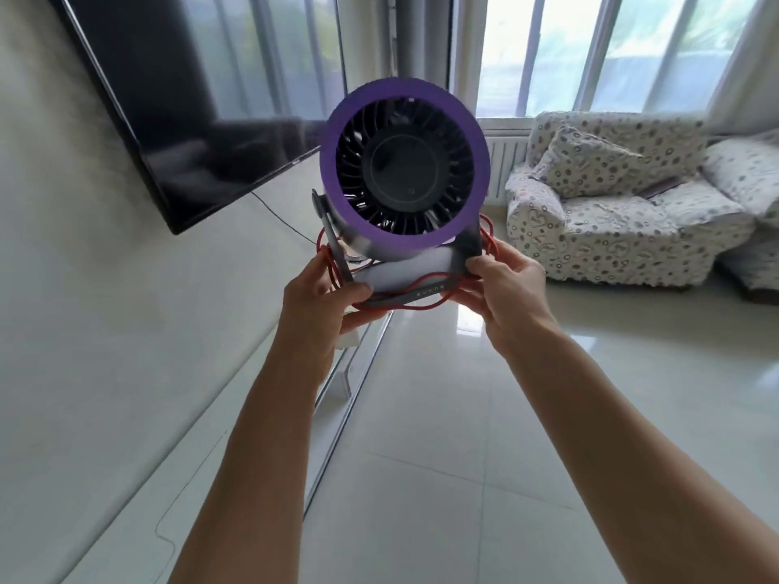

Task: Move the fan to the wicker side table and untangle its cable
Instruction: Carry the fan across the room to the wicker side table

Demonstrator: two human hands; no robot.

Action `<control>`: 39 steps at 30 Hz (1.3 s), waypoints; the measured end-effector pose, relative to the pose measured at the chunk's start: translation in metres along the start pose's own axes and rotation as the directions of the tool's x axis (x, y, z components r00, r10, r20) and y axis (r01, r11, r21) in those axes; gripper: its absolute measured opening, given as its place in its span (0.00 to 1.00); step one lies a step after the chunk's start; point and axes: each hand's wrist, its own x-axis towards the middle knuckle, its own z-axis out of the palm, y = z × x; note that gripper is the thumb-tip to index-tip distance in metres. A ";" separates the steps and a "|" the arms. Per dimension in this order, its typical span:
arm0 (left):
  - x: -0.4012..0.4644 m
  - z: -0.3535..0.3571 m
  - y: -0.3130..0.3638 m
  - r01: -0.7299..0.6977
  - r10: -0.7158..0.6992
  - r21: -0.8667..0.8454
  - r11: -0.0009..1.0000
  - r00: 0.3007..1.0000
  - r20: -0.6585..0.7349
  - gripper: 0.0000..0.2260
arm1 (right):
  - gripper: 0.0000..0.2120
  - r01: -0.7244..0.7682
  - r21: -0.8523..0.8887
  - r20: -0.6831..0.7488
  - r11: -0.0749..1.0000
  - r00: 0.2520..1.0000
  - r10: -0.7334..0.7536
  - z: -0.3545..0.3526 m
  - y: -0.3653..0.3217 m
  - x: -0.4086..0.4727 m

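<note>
I hold a small fan (404,162) up in the air in front of me, with a purple ring around black blades and a grey stand. Its red cable (421,305) is wound in loops around the stand's base and both side arms. My left hand (320,301) grips the base at its left end, fingers underneath. My right hand (506,280) grips the right corner of the base, thumb on the front. No wicker side table is in view.
A wall-mounted TV (181,107) hangs at the left, a thin black wire trailing below it. A sofa with a patterned cover (611,221) and cushions stands at the right under the windows (611,48). A glossy tiled floor (442,436) stretches ahead.
</note>
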 end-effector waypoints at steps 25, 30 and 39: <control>-0.095 0.414 -0.069 0.154 -0.040 -0.122 0.981 0.765 0.643 0.19 | 0.17 0.277 -0.010 -0.567 0.961 0.790 -0.234 -0.398 -0.150 -0.090; -0.111 0.510 -0.085 0.198 -0.072 -0.075 0.977 0.645 0.761 0.17 | 0.17 0.352 -0.034 -0.710 0.935 0.650 -0.271 -0.472 -0.180 -0.107; -0.140 0.684 -0.104 0.247 -0.084 -0.020 0.969 0.405 0.910 0.18 | 0.18 0.396 -0.135 -0.869 0.908 0.393 -0.301 -0.603 -0.235 -0.126</control>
